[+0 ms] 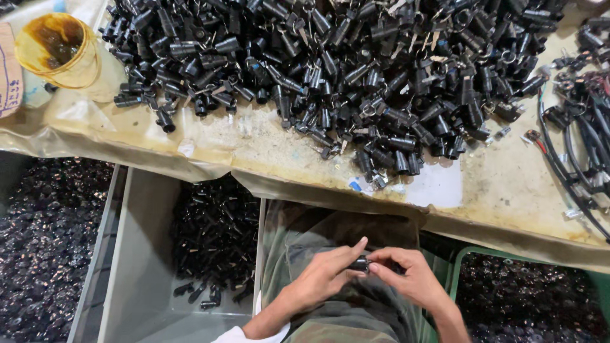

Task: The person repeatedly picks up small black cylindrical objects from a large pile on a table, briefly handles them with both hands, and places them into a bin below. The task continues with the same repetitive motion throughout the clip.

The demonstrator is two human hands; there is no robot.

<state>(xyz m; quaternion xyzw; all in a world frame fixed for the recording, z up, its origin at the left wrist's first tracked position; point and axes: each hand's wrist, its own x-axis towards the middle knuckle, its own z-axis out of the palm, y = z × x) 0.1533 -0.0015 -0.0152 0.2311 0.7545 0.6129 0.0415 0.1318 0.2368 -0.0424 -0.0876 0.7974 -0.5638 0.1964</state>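
My left hand (324,276) and my right hand (410,276) meet over my lap, below the table edge. Both pinch one small black cylindrical part (361,263) between their fingertips. The part is mostly hidden by the fingers. A large heap of the same black cylindrical parts (343,70) with metal tabs covers the table above my hands.
A grey bin (143,254) at lower left holds several black parts. Dark sacks of parts lie at far left (44,248) and lower right (527,298). A bundle of black wired parts (584,121) lies at the table's right. A yellow cup (57,51) stands at top left.
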